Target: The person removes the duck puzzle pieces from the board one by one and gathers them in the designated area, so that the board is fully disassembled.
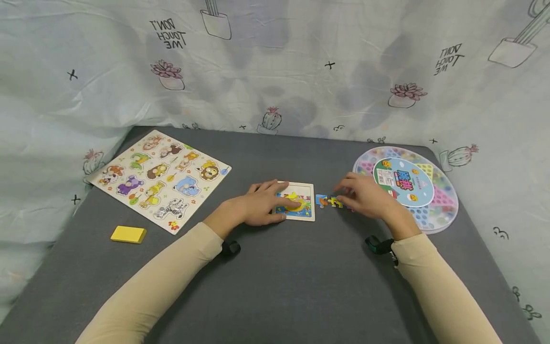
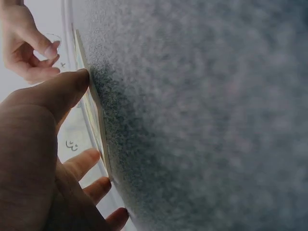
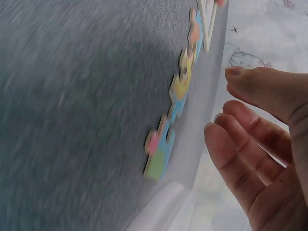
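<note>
A small jigsaw board (image 1: 306, 216) with a pale frame and a yellow picture on blue lies mid-table. My left hand (image 1: 266, 204) rests on its left part, fingers spread and extended over the picture and edges. Just right of the board, loose jigsaw pieces lie in a row: a blue and orange piece (image 1: 321, 200), a yellow and blue piece (image 3: 182, 86), and a pink, green and blue piece (image 3: 159, 154). Above this row hovers my right hand (image 1: 363, 193), its fingers loosely bent and thumb apart, with nothing between them in the right wrist view.
A large animal puzzle board (image 1: 172, 186) lies at the back left, with a yellow block (image 1: 129, 234) in front of it. The round game board (image 1: 444, 203) with a blue centre label lies at the right, beside my right hand. A patterned cloth (image 1: 275, 62) hangs behind the table.
</note>
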Demonstrator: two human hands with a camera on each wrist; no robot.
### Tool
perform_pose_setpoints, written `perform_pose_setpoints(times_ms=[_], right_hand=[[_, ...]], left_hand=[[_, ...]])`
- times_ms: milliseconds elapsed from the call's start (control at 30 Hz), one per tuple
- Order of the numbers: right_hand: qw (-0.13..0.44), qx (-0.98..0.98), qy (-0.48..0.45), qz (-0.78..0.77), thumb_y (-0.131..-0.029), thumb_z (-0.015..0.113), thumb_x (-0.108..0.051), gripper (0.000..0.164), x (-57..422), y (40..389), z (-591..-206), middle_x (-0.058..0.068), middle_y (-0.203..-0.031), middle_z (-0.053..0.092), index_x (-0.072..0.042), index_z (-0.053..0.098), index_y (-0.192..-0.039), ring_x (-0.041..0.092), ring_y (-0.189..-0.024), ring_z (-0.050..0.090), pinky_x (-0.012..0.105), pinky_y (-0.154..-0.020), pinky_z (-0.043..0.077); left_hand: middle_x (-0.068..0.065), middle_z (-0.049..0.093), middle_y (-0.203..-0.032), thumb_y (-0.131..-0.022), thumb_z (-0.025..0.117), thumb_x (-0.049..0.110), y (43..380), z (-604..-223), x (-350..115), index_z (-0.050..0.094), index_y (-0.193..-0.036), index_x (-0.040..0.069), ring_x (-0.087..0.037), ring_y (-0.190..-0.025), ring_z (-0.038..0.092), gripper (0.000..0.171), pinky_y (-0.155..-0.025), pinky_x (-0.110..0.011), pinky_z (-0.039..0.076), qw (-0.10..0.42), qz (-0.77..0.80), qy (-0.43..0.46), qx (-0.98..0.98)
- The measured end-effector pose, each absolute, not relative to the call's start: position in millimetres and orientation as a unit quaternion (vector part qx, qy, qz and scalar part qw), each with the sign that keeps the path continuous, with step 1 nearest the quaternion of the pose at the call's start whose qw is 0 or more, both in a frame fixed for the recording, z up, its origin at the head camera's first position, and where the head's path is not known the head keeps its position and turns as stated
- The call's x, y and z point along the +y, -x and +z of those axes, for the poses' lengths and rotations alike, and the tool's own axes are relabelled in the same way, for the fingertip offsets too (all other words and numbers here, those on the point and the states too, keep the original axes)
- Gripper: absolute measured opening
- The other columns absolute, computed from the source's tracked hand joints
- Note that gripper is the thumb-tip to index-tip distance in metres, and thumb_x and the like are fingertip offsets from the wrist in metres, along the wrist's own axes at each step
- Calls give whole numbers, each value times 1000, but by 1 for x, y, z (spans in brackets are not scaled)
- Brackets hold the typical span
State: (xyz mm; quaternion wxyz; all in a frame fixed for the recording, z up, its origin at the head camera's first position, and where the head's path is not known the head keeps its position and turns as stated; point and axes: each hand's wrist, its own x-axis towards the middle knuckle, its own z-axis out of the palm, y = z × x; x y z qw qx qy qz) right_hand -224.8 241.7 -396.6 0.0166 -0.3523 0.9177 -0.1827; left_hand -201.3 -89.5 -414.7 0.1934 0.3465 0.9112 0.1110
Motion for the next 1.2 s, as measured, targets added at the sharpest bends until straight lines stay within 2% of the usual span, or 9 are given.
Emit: perform_pose_setpoints(times_ms=[367,533,833,1200], right_hand=[[21,908,372,-194,-96,73,-13,18,218,229,-393,10,-105,66,-5,76,-112,19,-83,68,39,-74,57],[16,898,385,-212,-97,72,-13,19,205,232,-395,11,-107,66,-4,74,-114,20,-84,68,39,-74,57],[21,877,406,-258,-96,72,-9,22,179,235,-406,10,-106,66,-2,73,-117,18,-81,65,36,-72,58],[57,861,406,-300,-101,66,-12,24,156,234,-412,10,-116,66,-3,70,-123,23,-95,67,40,-81,59]], left_hand=[[-6,7,-174,-107,54,40,195,-405,-107,40,-155,50,-33,-159,9,51,-119,-65,19,210,88,-353,908],[-6,6,-174,-106,55,41,194,-404,-112,36,-157,50,-33,-159,12,55,-118,-65,22,215,73,-355,907],[-6,0,-174,-106,54,45,192,-403,-112,28,-159,52,-33,-159,8,59,-119,-65,19,231,59,-345,908],[-3,-2,-174,-108,50,45,190,-404,-110,29,-156,57,-32,-160,4,54,-121,-64,15,243,55,-333,910]])
